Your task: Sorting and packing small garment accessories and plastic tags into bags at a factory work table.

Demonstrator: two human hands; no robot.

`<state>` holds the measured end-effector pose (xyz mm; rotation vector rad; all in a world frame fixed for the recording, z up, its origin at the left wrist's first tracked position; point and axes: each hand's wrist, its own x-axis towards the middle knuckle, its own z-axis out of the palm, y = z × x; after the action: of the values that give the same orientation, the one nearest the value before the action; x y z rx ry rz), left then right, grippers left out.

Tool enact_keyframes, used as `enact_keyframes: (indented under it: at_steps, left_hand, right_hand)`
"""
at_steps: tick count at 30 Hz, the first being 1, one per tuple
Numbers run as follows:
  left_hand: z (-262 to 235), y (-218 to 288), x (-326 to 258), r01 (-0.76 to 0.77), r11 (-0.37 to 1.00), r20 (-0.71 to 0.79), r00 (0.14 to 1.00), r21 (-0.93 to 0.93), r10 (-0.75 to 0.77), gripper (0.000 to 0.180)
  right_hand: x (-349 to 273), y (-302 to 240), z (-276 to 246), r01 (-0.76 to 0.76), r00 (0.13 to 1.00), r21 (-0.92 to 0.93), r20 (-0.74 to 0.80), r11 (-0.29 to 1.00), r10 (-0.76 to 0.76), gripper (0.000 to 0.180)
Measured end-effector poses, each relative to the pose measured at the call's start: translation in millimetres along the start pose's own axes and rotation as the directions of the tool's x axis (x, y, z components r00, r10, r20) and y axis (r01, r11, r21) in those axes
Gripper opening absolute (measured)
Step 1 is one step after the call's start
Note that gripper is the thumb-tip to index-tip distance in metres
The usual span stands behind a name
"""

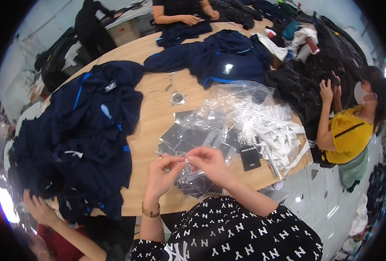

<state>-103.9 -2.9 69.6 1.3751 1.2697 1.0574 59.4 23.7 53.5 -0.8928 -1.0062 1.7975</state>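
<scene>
Over the near edge of the table, my left hand [159,177] and my right hand [211,166] meet fingertip to fingertip. Both are closed in a pinch around a small white piece [187,160], too small to name exactly. A gold-coloured band circles my left wrist. Just beyond and below my fingers lies a heap of clear plastic bags [201,126] with dark grey cards in them. To its right spreads a tangle of white strings and ribbons [262,126]. A black printed card [250,158] rests beside my right hand.
Dark navy garments [80,126] are piled on the left of the wooden table [154,126]; another navy garment [227,56] lies at the far side. A clear tape roll [178,98] sits mid-table. Co-workers surround the table: yellow top right, red sleeve lower left, others beyond.
</scene>
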Motion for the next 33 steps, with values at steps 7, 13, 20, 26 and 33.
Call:
enact_keyframes:
  at_steps: [7,13,20,26,33]
  left_hand:
    - [-40,5,-14,0.003,0.915,-0.24,0.965,0.404,0.103,0.007]
    - [-63,-5,-6,0.12,0.824,-0.385,0.914,0.554,0.126,0.006]
    - [-31,-56,11,0.201,0.755,-0.319,0.948,0.624,0.011,0.014]
    - [-20,-73,11,0.186,0.794,-0.315,0.949,0.579,0.008,0.017]
    - [7,-61,14,0.153,0.866,-0.173,0.982,0.475,-0.078,0.017]
  right_hand:
    - [7,2,-21,0.39,0.849,-0.732,0.05,0.559,-0.526,0.017]
    - [5,16,-122,0.162,0.761,-0.605,-0.426,0.779,-0.489,0.008]
    - [24,41,-230,-0.027,0.463,-0.819,-0.518,0.573,-0.719,0.014]
    - [30,35,-241,-0.137,0.566,-0.827,-0.517,0.546,-0.642,0.018]
    - [8,-29,-208,0.173,0.64,-0.388,-0.655,0.905,-0.403,0.016]
